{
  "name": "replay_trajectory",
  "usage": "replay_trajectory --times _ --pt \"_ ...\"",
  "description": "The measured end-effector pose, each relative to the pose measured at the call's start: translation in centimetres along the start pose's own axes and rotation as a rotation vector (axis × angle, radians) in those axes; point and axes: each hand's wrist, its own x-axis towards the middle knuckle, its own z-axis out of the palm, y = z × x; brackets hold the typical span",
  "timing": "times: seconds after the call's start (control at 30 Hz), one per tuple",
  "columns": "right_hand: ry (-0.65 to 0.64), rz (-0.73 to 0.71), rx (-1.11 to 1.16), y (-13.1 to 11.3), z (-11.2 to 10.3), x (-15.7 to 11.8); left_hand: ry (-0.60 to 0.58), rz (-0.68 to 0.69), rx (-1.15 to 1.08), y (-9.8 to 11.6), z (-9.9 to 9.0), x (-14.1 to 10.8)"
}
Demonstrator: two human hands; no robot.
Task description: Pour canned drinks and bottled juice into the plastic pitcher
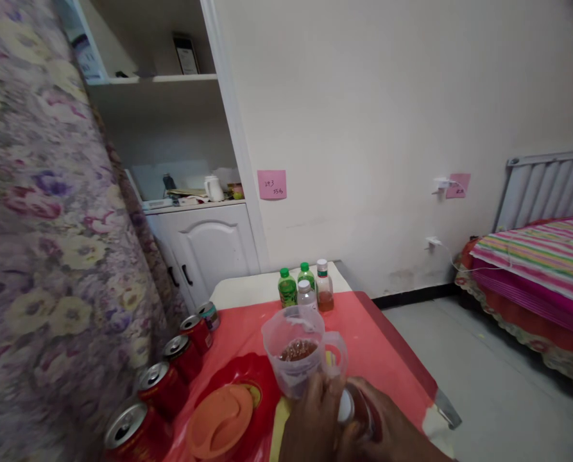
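My right hand (387, 410) wraps around a bottle (363, 410) of brown liquid, tilted with its white cap (346, 407) toward the left. Curled against that cap are the fingers of my left hand (310, 414), which partly hide it. Just beyond my hands stands a clear plastic measuring jug (293, 372) with foamy brown liquid in the bottom and its handle to the right. A red scalloped plate (267, 378) lies left of the jug, with an orange lid (221, 420) resting on it. Something yellow, partly hidden, shows beneath my left hand.
Several red cans (158, 388) line the table's left edge, with a teal can (209, 314) at the far end. Behind the jug stand green-capped bottles (287, 292), a white-capped bottle (307, 296) and a part-filled bottle (324, 289). A floral curtain (50, 224) hangs left.
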Motion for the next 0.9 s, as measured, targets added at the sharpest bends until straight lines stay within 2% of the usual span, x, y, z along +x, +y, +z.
replay_trajectory --times 0.13,0.3,0.5,0.63,0.73,0.9 --pt "-0.011 0.013 -0.044 -0.2 0.0 0.0 -0.013 -0.028 0.029 0.0 0.0 -0.3" --pt "-0.010 0.039 -0.084 0.2 0.1 0.1 0.091 -0.013 0.186 -1.1 0.1 -0.8" --pt "-0.005 0.018 -0.162 1.4 -0.2 0.1 0.020 0.073 -0.037 -0.6 -0.1 -0.5" --pt "-0.007 0.021 -0.159 1.4 -0.1 0.2 0.013 -0.071 -0.005 0.4 -0.5 -0.3" --pt "-0.001 0.021 -0.153 1.4 -0.1 0.2 0.013 -0.124 0.019 0.2 -0.5 -0.3" --pt "-0.003 0.020 -0.137 1.7 -0.1 0.2 0.050 0.080 -0.052 -1.3 1.2 -0.6"
